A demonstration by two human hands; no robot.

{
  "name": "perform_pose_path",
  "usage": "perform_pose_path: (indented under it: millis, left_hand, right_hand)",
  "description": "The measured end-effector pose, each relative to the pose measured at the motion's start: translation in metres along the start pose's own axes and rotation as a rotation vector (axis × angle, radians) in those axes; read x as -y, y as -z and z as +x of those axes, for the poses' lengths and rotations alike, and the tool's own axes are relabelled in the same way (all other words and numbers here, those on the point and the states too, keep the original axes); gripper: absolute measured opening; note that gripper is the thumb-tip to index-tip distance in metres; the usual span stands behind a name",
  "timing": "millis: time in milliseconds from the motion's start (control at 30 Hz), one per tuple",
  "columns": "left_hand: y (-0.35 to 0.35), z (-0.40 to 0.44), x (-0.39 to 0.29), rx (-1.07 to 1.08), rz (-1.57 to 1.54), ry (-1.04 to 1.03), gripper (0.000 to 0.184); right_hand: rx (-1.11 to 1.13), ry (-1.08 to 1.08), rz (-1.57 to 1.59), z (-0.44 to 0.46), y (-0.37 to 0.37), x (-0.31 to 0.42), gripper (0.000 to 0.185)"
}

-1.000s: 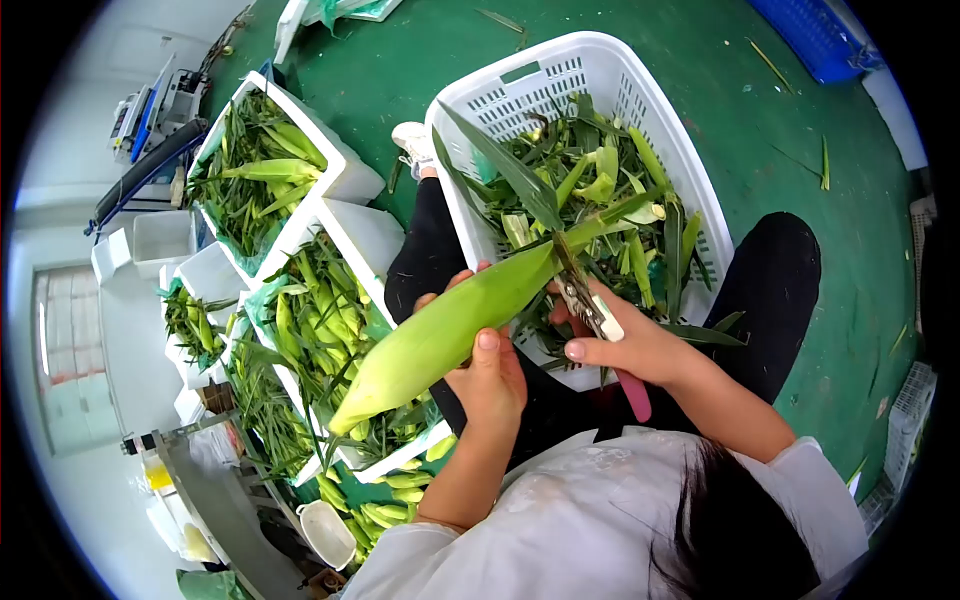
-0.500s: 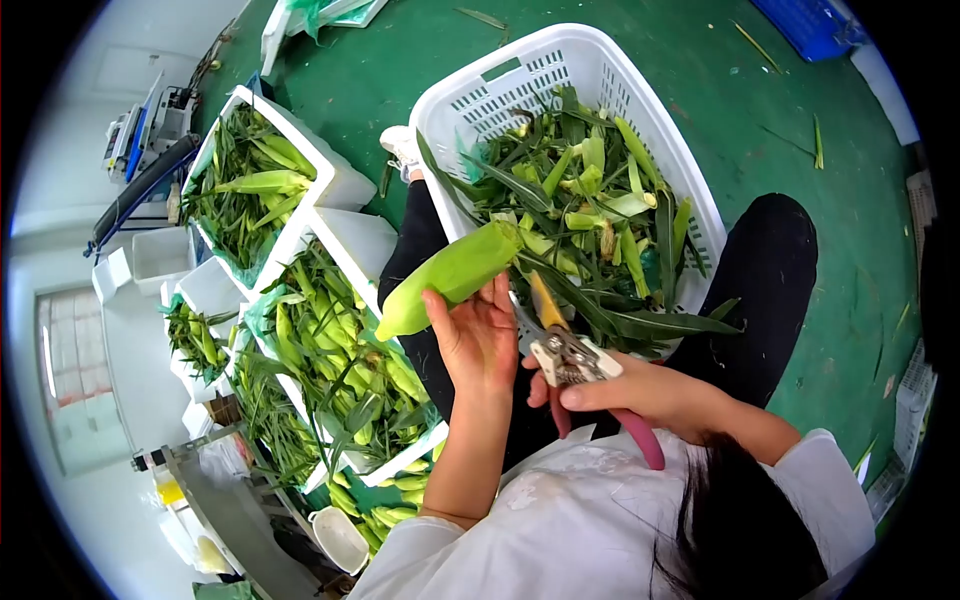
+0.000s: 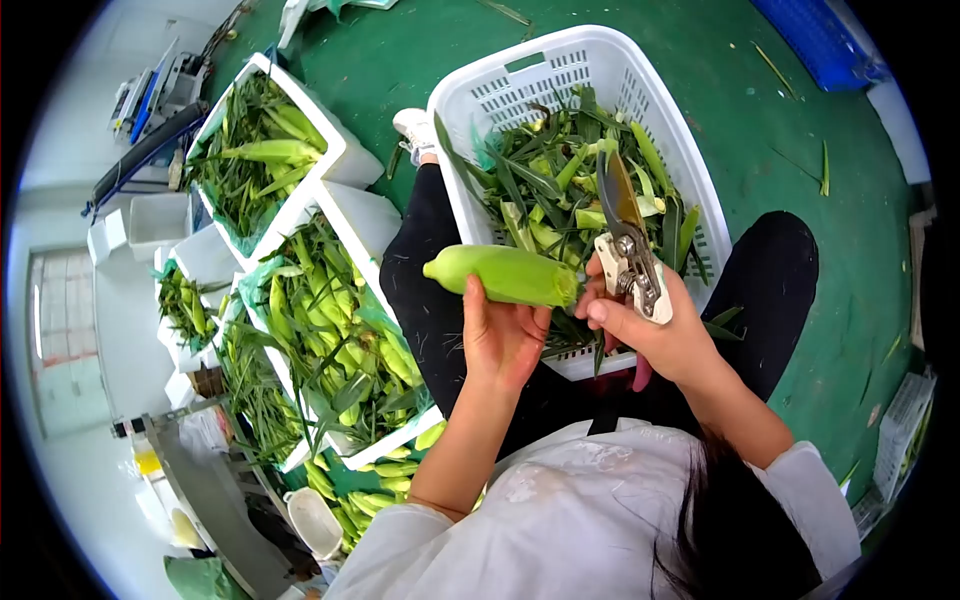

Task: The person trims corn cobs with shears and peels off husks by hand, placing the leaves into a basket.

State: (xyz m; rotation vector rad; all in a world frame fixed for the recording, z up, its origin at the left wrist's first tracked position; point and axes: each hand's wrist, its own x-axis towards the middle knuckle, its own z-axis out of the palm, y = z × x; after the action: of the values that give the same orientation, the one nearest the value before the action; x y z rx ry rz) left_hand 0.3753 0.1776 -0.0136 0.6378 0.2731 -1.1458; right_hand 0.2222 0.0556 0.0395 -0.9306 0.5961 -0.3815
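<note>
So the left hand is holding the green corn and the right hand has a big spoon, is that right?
Not quite: the right hand has pruning shears, not a spoon, as the head view shows. The left hand is holding the green corn.

We can read no text, label, brand, number or sign anywhere in this view.
</note>
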Motion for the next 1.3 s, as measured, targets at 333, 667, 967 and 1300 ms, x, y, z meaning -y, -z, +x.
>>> perform_pose_path:
  millis: [333, 667, 967, 1300]
  left_hand:
    - [0.009, -0.018, -0.012, 0.157, 0.212, 0.003, 0.063]
    - [0.032, -0.025, -0.029, -0.21, 1.494, -0.235, 0.053]
    - [0.008, -0.046, -0.023, 0.205, 1.067, -0.347, 0.036]
    - [0.023, -0.03, -0.032, 0.204, 0.216, 0.178, 0.063]
  right_hand:
    - [0.22, 0.127, -0.527, 0.017, -0.016, 0.008, 0.027]
    - [-0.032, 0.042, -0.149, 0.001, -0.038, -0.016, 0.034]
    - [-0.071, -0.123, -0.022, 0.0, -0.039, -0.022, 0.032]
    - [-0.102, -0.026, 0.093, 0.0, -0.036, -0.01, 0.036]
